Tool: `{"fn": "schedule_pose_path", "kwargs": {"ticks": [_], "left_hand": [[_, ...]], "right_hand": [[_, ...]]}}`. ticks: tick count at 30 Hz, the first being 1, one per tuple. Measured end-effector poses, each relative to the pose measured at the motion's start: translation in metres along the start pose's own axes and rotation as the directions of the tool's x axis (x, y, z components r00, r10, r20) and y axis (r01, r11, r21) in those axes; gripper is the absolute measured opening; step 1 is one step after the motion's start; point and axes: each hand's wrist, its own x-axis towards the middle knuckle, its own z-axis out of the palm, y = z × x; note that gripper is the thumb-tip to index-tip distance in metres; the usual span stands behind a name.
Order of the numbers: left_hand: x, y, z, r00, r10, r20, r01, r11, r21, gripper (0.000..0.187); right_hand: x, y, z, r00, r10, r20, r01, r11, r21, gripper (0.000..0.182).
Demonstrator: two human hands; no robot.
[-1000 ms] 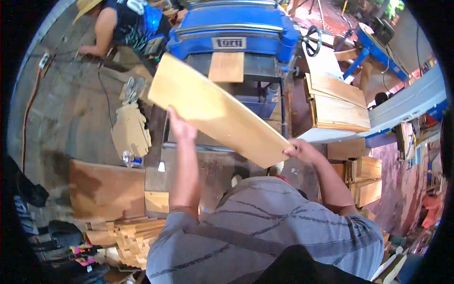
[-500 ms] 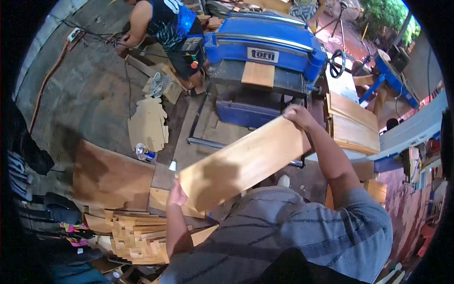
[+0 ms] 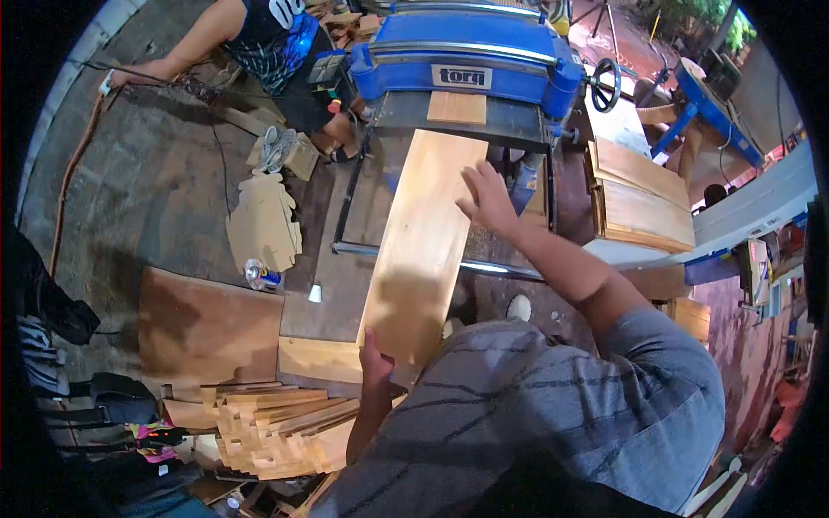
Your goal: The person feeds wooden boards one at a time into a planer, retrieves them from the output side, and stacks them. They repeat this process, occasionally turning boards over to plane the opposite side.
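Note:
A long, pale wooden board (image 3: 419,224) stretches away from my body, its far end close by the front of a blue thickness planer (image 3: 509,73). My left hand (image 3: 376,361) is closed around the near left edge of the board, thumb on top. Along the far right edge, my right hand (image 3: 485,200) has its fingers spread, with the fingertips over the board. A shorter piece of wood (image 3: 458,108) lies on the planer's black table, partly inside the machine. A shadow falls across the near half of the board.
Another person (image 3: 276,52) bends at the upper left, one arm reaching toward a cable. Stacked boards (image 3: 643,203) lie to the right of the planer. A pile of wood strips (image 3: 276,432), a can (image 3: 259,274) and flat cardboard (image 3: 263,224) are on the left.
The board has swung from lying across my body to pointing at the planer. My right hand has moved left and loosened its fingers. The other person's arm now reaches farther left.

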Motion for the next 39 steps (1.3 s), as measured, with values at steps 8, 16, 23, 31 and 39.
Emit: {"fn": "schedule_pose_path", "kwargs": {"ticks": [8,16,23,31,39], "left_hand": [[0.061,-0.045,0.059,0.999,-0.030,0.046,0.028,0.999,0.047,0.058],[0.085,-0.055,0.099,0.997,-0.080,0.007,0.077,0.977,0.199,0.054],[0.097,0.004,0.114,0.614,0.628,0.479,-0.475,-0.190,0.859,0.057],[0.192,0.029,0.166,0.864,0.172,0.473,-0.414,-0.291,0.863,0.041],[0.232,0.010,0.176,0.936,0.168,0.311,-0.337,0.161,0.928,0.024]], "right_hand": [[-0.072,0.038,0.096,0.666,0.392,0.634,-0.727,0.151,0.670,0.033],[-0.057,0.055,0.081,0.520,0.577,0.630,-0.754,-0.037,0.656,0.031],[-0.020,0.087,0.116,0.600,0.576,0.555,-0.703,0.050,0.709,0.030],[0.009,0.110,0.145,0.634,0.587,0.503,-0.660,0.071,0.748,0.045],[-0.029,0.112,0.053,0.900,0.434,-0.032,-0.417,0.881,0.222,0.047]]}}
